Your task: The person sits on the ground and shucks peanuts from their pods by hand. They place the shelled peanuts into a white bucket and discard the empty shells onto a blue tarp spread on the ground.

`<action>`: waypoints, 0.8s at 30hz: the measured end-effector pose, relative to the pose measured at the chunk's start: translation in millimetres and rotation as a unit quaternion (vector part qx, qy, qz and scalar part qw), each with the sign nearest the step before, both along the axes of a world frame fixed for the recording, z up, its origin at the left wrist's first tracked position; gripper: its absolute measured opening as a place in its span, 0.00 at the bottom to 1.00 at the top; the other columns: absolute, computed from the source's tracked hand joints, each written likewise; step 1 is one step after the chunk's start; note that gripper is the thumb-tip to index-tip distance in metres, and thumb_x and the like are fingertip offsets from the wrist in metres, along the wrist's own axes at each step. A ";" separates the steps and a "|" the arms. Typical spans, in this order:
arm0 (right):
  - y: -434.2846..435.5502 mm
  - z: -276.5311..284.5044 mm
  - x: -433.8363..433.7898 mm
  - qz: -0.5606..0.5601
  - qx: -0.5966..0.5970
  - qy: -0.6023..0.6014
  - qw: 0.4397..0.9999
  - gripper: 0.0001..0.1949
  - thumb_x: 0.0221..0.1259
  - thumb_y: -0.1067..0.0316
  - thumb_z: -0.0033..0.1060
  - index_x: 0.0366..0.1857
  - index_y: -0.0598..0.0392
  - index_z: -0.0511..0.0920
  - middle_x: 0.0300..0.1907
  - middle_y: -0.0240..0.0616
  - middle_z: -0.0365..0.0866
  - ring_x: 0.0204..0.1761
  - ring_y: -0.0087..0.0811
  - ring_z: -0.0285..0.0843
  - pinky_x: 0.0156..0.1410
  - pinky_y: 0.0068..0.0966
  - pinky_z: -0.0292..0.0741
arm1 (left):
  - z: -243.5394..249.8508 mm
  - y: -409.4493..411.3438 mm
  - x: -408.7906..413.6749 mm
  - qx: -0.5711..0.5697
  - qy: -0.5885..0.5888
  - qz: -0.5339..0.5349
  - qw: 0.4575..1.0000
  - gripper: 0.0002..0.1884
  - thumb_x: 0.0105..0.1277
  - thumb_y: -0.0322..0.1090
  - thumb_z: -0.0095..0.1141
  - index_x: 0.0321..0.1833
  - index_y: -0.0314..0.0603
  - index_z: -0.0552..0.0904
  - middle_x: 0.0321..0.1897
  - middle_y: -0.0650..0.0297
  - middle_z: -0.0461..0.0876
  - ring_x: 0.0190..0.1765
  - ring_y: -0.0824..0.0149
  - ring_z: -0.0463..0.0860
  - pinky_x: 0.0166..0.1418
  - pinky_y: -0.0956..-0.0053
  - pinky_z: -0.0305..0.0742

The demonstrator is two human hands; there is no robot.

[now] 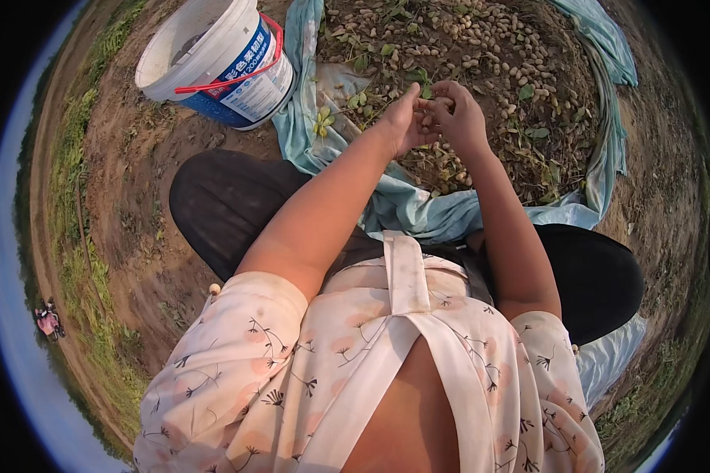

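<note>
My left hand (403, 125) is palm up, with a few unshelled peanuts (428, 122) cupped at its curled fingers. Against it, my right hand (465, 116) bends its thumb and fingers around what looks like a peanut pod (449, 105). The two hands meet over a pile of peanuts (523, 56) mixed with soil, stems and green leaves. That heap lies on a blue-green cloth sheet (449, 208) with bunched edges. The fingers partly hide what each hand holds.
A white plastic bucket (195, 50) with a blue label bearing writing and a red handle (236, 84) stands at the upper left, its contents mostly hidden. Bare soil (136, 154) surrounds the sheet. Whitish sheeting (612, 358) lies at right. A vehicle or person (48, 319) shows far left, too small to tell.
</note>
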State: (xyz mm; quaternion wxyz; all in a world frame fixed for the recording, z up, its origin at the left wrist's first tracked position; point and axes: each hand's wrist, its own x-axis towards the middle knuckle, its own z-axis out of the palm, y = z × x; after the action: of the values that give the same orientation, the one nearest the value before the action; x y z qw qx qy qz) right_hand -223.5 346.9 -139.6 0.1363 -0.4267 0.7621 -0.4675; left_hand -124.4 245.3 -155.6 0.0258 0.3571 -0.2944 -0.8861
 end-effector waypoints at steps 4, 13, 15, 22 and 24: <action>-16.3 29.2 26.2 0.121 -0.012 0.061 0.991 0.13 0.58 0.71 0.62 0.47 0.56 0.79 0.49 0.41 0.81 0.48 0.41 0.81 0.52 0.34 0.77 | 12.7 -10.1 13.3 0.097 0.113 0.086 0.985 0.27 0.77 0.62 0.32 0.36 0.48 0.75 0.41 0.63 0.80 0.46 0.60 0.80 0.54 0.55 0.76; -35.8 32.5 59.8 0.178 -0.094 -0.038 0.979 0.04 0.63 0.76 0.59 0.39 0.60 0.79 0.51 0.40 0.81 0.51 0.35 0.80 0.56 0.29 0.77 | -12.6 -31.5 43.1 0.084 0.169 0.149 0.971 0.20 0.79 0.50 0.38 0.46 0.42 0.78 0.41 0.61 0.80 0.45 0.64 0.82 0.51 0.60 0.81; -35.5 30.1 62.6 0.176 -0.088 -0.063 0.979 0.06 0.62 0.77 0.59 0.41 0.60 0.78 0.51 0.40 0.81 0.52 0.33 0.80 0.57 0.29 0.76 | -17.8 -28.8 43.2 0.062 0.138 0.179 0.972 0.18 0.78 0.49 0.42 0.44 0.43 0.79 0.39 0.62 0.81 0.42 0.65 0.82 0.49 0.61 0.81; -23.1 -11.0 30.1 0.050 0.035 -0.123 0.991 0.09 0.69 0.71 0.55 0.49 0.61 0.78 0.49 0.41 0.83 0.50 0.29 0.81 0.56 0.27 0.76 | 28.2 -55.5 53.0 0.070 0.120 0.271 0.953 0.11 0.72 0.39 0.56 0.41 0.37 0.80 0.37 0.58 0.82 0.36 0.63 0.82 0.34 0.77 0.80; -2.1 -55.9 4.8 0.058 0.170 -0.070 0.981 0.11 0.67 0.69 0.57 0.50 0.60 0.78 0.48 0.43 0.83 0.49 0.35 0.82 0.54 0.32 0.77 | 58.5 -81.7 58.0 0.022 0.147 0.302 0.942 0.11 0.72 0.38 0.56 0.41 0.36 0.80 0.36 0.58 0.82 0.35 0.62 0.83 0.33 0.75 0.80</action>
State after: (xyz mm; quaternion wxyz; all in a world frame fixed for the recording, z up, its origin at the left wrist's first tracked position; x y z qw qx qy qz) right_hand -218.7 344.8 -195.5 0.2866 -0.4071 0.7928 -0.3515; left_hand -66.4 163.6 -97.1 0.3273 0.2958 -0.1465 -0.8854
